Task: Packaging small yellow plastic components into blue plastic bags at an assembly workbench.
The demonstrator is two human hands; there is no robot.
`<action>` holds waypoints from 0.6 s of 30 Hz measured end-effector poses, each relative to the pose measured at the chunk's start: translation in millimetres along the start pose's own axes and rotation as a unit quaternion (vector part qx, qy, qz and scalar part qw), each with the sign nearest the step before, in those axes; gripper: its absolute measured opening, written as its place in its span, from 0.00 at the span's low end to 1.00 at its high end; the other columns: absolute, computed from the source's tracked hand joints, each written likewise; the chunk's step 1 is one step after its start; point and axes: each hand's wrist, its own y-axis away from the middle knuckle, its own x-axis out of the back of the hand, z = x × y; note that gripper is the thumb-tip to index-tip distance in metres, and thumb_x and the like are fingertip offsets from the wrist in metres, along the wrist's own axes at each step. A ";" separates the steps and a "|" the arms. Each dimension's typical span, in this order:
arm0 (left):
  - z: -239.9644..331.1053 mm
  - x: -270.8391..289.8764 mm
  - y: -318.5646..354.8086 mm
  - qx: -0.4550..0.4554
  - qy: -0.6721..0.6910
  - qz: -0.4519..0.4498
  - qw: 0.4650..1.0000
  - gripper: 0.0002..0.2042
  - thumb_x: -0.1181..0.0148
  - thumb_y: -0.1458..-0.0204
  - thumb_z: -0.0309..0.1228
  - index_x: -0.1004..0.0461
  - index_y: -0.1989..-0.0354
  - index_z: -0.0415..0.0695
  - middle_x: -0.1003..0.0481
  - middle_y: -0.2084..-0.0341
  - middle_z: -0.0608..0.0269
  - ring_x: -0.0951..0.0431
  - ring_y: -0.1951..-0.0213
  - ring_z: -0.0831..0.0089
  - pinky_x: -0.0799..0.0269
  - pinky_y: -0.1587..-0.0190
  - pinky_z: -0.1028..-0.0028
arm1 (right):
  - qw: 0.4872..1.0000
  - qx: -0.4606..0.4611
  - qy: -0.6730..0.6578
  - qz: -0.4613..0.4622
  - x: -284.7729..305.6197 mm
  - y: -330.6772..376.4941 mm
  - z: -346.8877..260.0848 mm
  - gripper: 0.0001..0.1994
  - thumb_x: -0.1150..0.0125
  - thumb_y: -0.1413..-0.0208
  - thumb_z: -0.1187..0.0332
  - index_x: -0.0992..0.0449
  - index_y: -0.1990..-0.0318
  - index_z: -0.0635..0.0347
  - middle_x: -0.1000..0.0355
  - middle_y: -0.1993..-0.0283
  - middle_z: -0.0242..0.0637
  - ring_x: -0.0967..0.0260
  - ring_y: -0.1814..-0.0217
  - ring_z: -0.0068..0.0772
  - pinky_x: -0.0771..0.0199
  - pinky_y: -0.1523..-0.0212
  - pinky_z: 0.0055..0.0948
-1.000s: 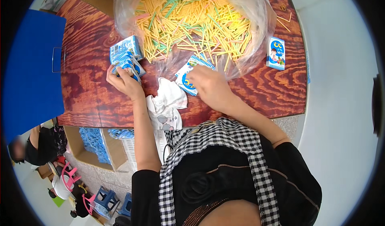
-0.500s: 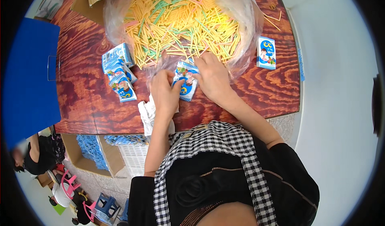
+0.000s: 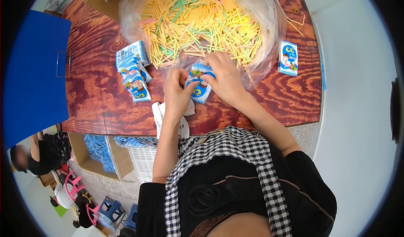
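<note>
A small blue-and-white printed packet (image 3: 198,93) lies between my hands at the near side of a heap of thin sticks. My left hand (image 3: 176,92) grips its left side, the thumb pressed on its front. Over its upper right part, my right hand (image 3: 227,78) is closed with thumb and fingers on the packet. The thin sticks (image 3: 198,22), mostly yellow with some green and pink, fill a clear plastic bag (image 3: 273,35) just beyond my hands. Whether the packet's top edge is sealed is hidden by my fingers.
Several similar packets (image 3: 136,87) are piled on the wooden table (image 3: 97,98) at left; one packet (image 3: 288,58) lies at right. A white cloth (image 3: 159,115) rests by my left wrist. Cardboard flaps (image 3: 101,1) stand behind. Blue wrappers (image 3: 99,153) fill a box below.
The whole view has shifted a little, so the scene sits farther right. My right thumb has come down onto the packet's upper front, and both hands still hold it.
</note>
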 end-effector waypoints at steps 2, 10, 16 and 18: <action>-1.0 0.1 0.8 -0.078 -0.048 0.021 0.996 0.13 0.33 0.61 0.19 0.32 0.69 0.40 0.34 0.76 0.67 0.35 0.75 0.78 0.38 0.72 0.77 | 0.999 -0.026 -0.021 -0.028 1.6 -0.7 1.6 0.18 0.32 0.62 0.74 0.29 0.60 0.59 0.34 0.59 0.41 0.37 0.51 0.46 0.36 0.52 0.36; 13.0 6.1 1.9 -0.110 -0.058 -0.006 0.992 0.07 0.37 0.57 0.19 0.31 0.73 0.36 0.33 0.77 0.58 0.32 0.74 0.67 0.37 0.72 0.71 | 0.998 0.044 -0.047 0.015 5.0 -3.7 2.9 0.12 0.34 0.60 0.73 0.27 0.65 0.62 0.32 0.60 0.40 0.36 0.54 0.44 0.36 0.53 0.37; 18.3 3.0 6.7 -0.106 0.003 -0.004 0.994 0.04 0.40 0.52 0.20 0.28 0.70 0.35 0.30 0.76 0.61 0.30 0.74 0.73 0.36 0.71 0.75 | 0.998 0.045 -0.049 0.008 7.3 -0.6 -3.5 0.08 0.36 0.56 0.70 0.27 0.72 0.64 0.31 0.67 0.38 0.37 0.60 0.42 0.37 0.58 0.35; 20.7 0.8 10.8 -0.028 0.095 -0.004 0.995 0.04 0.40 0.51 0.21 0.27 0.69 0.34 0.30 0.76 0.62 0.30 0.74 0.75 0.35 0.70 0.76 | 0.996 0.039 -0.046 0.060 5.3 1.3 -0.6 0.09 0.36 0.55 0.69 0.28 0.73 0.65 0.32 0.67 0.38 0.37 0.61 0.42 0.36 0.60 0.36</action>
